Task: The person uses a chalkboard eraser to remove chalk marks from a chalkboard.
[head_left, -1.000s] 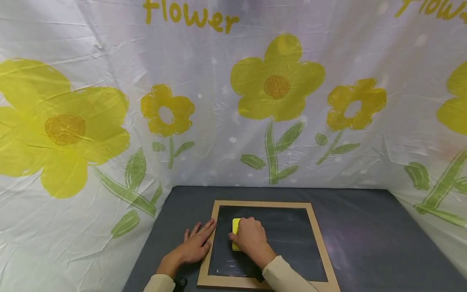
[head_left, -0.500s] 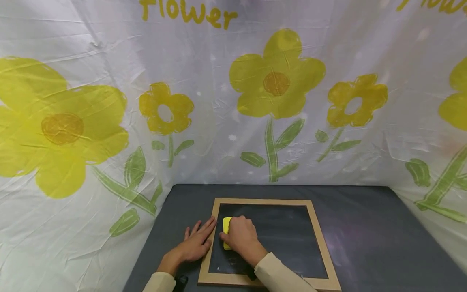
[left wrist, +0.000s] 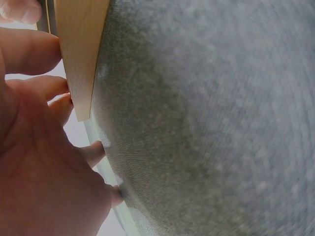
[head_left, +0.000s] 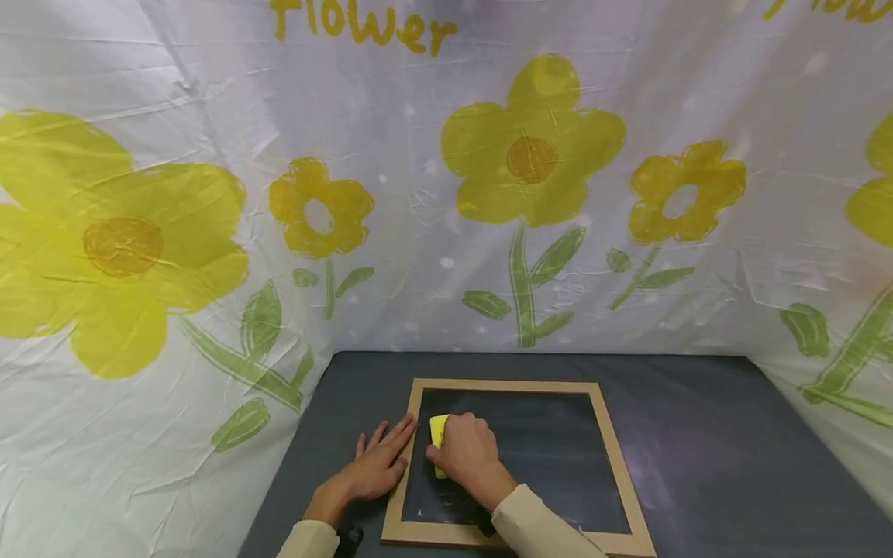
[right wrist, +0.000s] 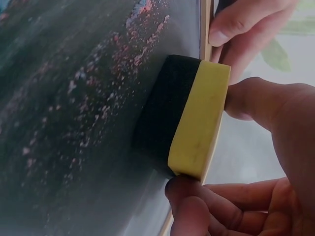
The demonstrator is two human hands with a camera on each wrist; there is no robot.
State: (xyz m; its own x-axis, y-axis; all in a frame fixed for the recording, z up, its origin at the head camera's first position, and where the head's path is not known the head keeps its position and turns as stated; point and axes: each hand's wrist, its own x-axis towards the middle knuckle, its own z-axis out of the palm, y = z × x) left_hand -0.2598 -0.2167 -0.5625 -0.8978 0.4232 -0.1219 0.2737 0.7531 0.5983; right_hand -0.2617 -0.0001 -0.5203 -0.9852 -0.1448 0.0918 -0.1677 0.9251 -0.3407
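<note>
A yellow chalkboard eraser (right wrist: 199, 120) with a black felt side lies flat against the wood-framed chalkboard (head_left: 551, 457). My right hand (head_left: 470, 456) grips it between thumb and fingers, over the left part of the board. On the left side, my left hand (head_left: 370, 470) rests with spread, fairly straight fingers against the wooden frame (left wrist: 81, 59). In the left wrist view some of those fingertips touch the frame's edge, and others reach the dark cloth. Pinkish and pale chalk crumbs (right wrist: 106, 98) are scattered over the board in the right wrist view.
Dark cloth covers the table (head_left: 705, 465) around the board. A white curtain (head_left: 418, 310) printed with yellow flowers hangs behind and along both sides. Near the left wrist sits a small black object (head_left: 351, 536), partly cut off.
The right hand has slid the eraser leftward across the chalkboard, then slightly back right in the last half second. My left hand has stayed at the frame.
</note>
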